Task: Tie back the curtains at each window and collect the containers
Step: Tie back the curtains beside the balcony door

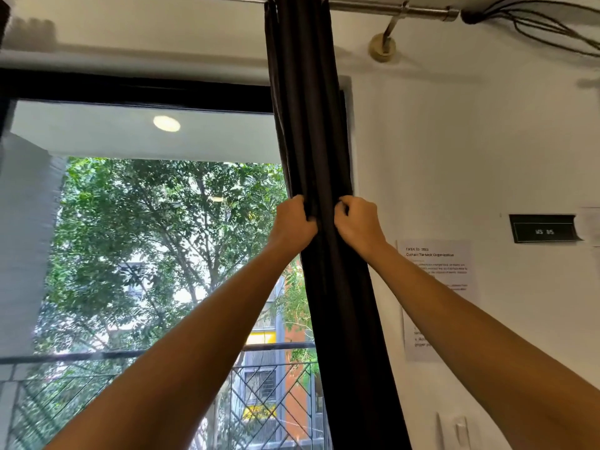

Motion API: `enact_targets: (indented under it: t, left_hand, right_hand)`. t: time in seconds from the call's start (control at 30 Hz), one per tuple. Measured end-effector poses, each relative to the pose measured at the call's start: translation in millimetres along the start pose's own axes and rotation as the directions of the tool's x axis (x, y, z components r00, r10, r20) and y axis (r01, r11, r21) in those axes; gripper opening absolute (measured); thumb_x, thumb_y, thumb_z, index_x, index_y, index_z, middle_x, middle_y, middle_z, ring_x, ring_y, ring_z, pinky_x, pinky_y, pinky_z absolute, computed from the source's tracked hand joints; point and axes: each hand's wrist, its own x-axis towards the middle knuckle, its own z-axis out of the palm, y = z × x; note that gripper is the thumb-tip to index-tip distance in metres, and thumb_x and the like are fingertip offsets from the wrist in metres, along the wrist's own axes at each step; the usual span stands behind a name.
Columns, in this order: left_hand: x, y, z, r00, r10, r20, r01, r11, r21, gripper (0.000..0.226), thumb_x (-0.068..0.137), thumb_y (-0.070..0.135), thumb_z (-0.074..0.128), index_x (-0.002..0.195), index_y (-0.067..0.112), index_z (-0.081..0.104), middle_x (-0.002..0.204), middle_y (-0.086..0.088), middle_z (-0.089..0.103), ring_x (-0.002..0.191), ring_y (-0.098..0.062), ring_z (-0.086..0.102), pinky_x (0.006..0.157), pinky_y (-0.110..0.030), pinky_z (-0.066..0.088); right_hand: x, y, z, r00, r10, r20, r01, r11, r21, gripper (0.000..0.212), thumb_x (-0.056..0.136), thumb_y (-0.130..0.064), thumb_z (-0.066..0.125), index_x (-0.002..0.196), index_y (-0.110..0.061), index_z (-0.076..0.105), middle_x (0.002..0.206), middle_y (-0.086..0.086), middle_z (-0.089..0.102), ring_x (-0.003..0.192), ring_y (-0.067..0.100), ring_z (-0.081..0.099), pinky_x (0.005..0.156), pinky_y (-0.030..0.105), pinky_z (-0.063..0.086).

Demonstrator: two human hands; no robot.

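Head view: both arms reach up and forward, and the two hands meet on a dark curtain [311, 125] that is bunched into one narrow column. The left hand [293, 222] grips the left edge of the bunch, its fingers curled into the folds. The right hand [357, 224] is at the same height just beside it, fingers curled and pinching the fabric on the right edge. Only a thin strip of cloth shows between the two hands.

The curtain runs straight up from the hands to a metal curtain rod [389, 8] at the top of the view, and it hangs down past both forearms to the bottom edge. Above and right of the right hand, a wall bracket [383, 43] carries the rod. Further right, a bundle of dark cables [535, 21] fans out along the ceiling line.

Left of the left hand is the black-framed window [130, 89]. Through the glass there are green trees, and below the left forearm a balcony railing [130, 355]. A round ceiling light [166, 123] shows above and left of that hand.

Right of the right hand, a white wall holds a printed paper sheet [435, 287], just below the right wrist and partly covered by the forearm. Its text is too blurred to read in full. A black label plate [545, 232] sits well to the right at hand height. A white wall switch [454, 430] is below the right forearm.
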Motion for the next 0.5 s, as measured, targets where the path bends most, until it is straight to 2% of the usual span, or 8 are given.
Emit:
enact_targets:
  t: [0.1, 0.17, 0.2, 0.27, 0.33, 0.4, 0.5]
  left_hand:
    - [-5.8, -0.4, -5.3, 1.000, 0.013, 0.016, -0.013, 1.000, -0.013, 0.010, 0.084, 0.003, 0.054, 0.092, 0.000, 0.058, 0.081, -0.008, 0.057, 0.070, -0.017, 0.052, 0.055, -0.020, 0.037]
    - [-9.3, -0.7, -8.1, 0.999, 0.017, 0.027, -0.017, 1.000, -0.022, 0.009, 0.084, -0.001, 0.051, 0.091, 0.001, 0.057, 0.082, -0.011, 0.057, 0.070, -0.020, 0.053, 0.055, -0.021, 0.039]
    - [-10.0, -2.1, -8.2, 1.000, 0.014, 0.027, -0.014, 1.000, -0.017, 0.012, 0.084, -0.002, 0.050, 0.094, -0.001, 0.057, 0.086, -0.014, 0.059, 0.073, -0.022, 0.056, 0.058, -0.024, 0.042]
    - [-10.2, -4.8, -8.5, 1.000, 0.004, 0.024, -0.004, 1.000, -0.009, 0.020, 0.082, -0.004, 0.048, 0.100, -0.003, 0.056, 0.092, -0.017, 0.061, 0.079, -0.026, 0.058, 0.064, -0.030, 0.046]
    - [-9.1, -6.2, -9.3, 1.000, 0.004, 0.023, -0.004, 1.000, -0.004, 0.023, 0.081, -0.004, 0.047, 0.101, -0.002, 0.056, 0.092, -0.016, 0.062, 0.079, -0.027, 0.059, 0.065, -0.031, 0.048]
    - [-6.8, -5.5, -10.6, 0.999, 0.030, 0.024, -0.030, 0.999, 0.009, 0.025, 0.079, -0.002, 0.049, 0.103, 0.001, 0.056, 0.089, -0.012, 0.062, 0.076, -0.024, 0.058, 0.061, -0.027, 0.046]
    - [-1.9, -1.4, -12.4, 0.998, 0.065, 0.015, -0.066, 0.998, 0.015, 0.027, 0.079, 0.000, 0.054, 0.106, 0.004, 0.057, 0.085, -0.004, 0.057, 0.069, -0.014, 0.050, 0.052, -0.012, 0.033]
  right_hand:
    - [-5.5, -4.3, 0.1, 0.999, 0.043, 0.001, -0.043, 0.994, 0.102, 0.049, 0.098, -0.031, 0.045, 0.062, 0.001, 0.053, 0.056, 0.011, 0.051, 0.049, 0.016, 0.046, 0.048, 0.026, 0.035]
    - [-8.4, -5.2, 0.8, 0.999, 0.035, 0.008, -0.036, 0.995, 0.098, 0.052, 0.093, -0.044, 0.053, 0.067, 0.001, 0.057, 0.061, 0.008, 0.053, 0.052, 0.015, 0.049, 0.048, 0.018, 0.036]
    - [-9.3, -5.0, 1.7, 1.000, 0.021, 0.024, -0.022, 0.997, 0.078, 0.047, 0.090, -0.043, 0.059, 0.074, 0.001, 0.061, 0.068, 0.008, 0.057, 0.058, 0.016, 0.054, 0.052, 0.016, 0.040]
    - [-9.4, -3.3, 3.3, 0.997, -0.032, 0.067, 0.032, 0.999, -0.010, 0.031, 0.086, -0.030, 0.066, 0.087, 0.001, 0.064, 0.083, 0.012, 0.061, 0.070, 0.019, 0.057, 0.063, 0.023, 0.048]
    - [-8.3, -3.2, 1.2, 0.996, -0.052, 0.067, 0.056, 0.997, -0.053, 0.015, 0.085, -0.014, 0.064, 0.087, 0.000, 0.061, 0.086, 0.012, 0.060, 0.071, 0.019, 0.054, 0.063, 0.026, 0.047]
    - [-5.4, -1.5, -1.0, 0.997, -0.059, 0.043, 0.062, 0.997, -0.056, 0.011, 0.083, -0.008, 0.063, 0.088, 0.002, 0.061, 0.087, 0.014, 0.061, 0.072, 0.021, 0.057, 0.062, 0.025, 0.047]
    - [2.4, -0.4, -3.7, 0.996, -0.078, 0.049, 0.080, 0.996, -0.040, 0.016, 0.080, -0.011, 0.064, 0.094, -0.002, 0.063, 0.090, 0.013, 0.064, 0.077, 0.024, 0.061, 0.068, 0.030, 0.054]
